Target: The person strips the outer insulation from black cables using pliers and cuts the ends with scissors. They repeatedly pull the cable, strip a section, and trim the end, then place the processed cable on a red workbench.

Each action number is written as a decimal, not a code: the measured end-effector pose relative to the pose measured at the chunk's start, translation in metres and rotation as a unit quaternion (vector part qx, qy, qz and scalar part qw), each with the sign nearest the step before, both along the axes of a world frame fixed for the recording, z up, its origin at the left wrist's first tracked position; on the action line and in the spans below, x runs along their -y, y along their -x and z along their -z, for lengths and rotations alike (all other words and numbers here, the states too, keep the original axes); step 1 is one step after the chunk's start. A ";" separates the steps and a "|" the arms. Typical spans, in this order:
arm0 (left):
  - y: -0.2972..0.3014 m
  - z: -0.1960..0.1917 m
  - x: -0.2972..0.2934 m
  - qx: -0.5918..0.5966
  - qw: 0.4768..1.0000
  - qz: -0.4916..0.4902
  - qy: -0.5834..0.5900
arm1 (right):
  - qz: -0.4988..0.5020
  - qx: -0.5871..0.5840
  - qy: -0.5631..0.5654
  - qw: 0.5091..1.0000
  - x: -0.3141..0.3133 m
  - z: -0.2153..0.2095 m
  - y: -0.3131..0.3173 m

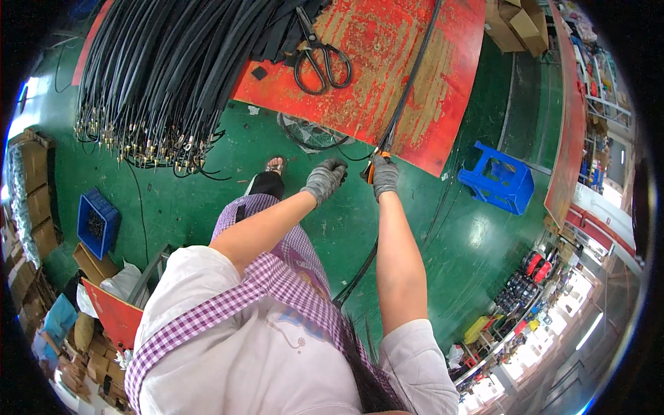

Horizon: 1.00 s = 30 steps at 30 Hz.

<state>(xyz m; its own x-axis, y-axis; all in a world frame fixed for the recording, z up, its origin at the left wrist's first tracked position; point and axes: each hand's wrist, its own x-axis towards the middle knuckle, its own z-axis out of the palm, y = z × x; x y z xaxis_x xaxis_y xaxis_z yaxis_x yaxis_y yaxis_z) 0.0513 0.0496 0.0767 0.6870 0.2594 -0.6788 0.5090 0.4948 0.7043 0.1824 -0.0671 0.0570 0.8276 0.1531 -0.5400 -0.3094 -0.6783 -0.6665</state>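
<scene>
Apron, purple check, over a white shirt, nearest the camera. Both forearms reach forward, both hands in grey knit gloves. Left hand (324, 180) curled into a loose fist over the green floor (290, 228); can't tell if anything is in it. Right hand (384, 176) closed on an orange-handled tool (371, 168) at the near edge of the red table (387, 76); tool meets a black cable (408, 83) right at that edge. Cable runs up across the table toward its far side, and a black line also drops below the hand toward the floor. Sandalled foot (275, 166) just beyond the left hand. Further out on the table: black scissors (319, 55), lying flat, handles toward the person. Left of them, a big bundle of black cables (166, 76), brass-tipped ends hanging over the table edge. Blue stool (498, 181) on the floor to the right, blue crate (97, 223) to the left.
</scene>
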 end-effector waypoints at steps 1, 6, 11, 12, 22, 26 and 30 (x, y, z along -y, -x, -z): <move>0.001 -0.002 -0.001 0.005 0.999 0.022 -0.027 | -0.016 0.024 0.032 0.999 0.000 -0.001 0.001; -0.001 -0.020 -0.011 0.010 0.995 0.074 -0.066 | 0.021 0.003 0.042 0.999 0.003 0.000 0.004; -0.012 -0.034 -0.010 -0.013 0.981 0.097 -0.170 | -0.039 0.011 0.143 0.989 0.006 0.009 -0.001; -0.016 -0.035 -0.007 -0.019 0.979 0.100 -0.178 | -0.053 0.022 0.130 0.990 0.006 0.009 -0.002; -0.065 -0.050 0.009 -0.086 0.959 0.164 -0.214 | 0.073 -0.110 -0.012 0.991 -0.008 -0.022 -0.004; -0.078 -0.057 0.008 -0.102 0.961 0.165 -0.197 | 0.098 -0.154 -0.035 0.983 -0.005 -0.014 -0.009; -0.084 -0.055 0.009 -0.134 0.944 0.193 -0.233 | 0.035 -0.198 -0.005 0.980 0.000 -0.009 -0.017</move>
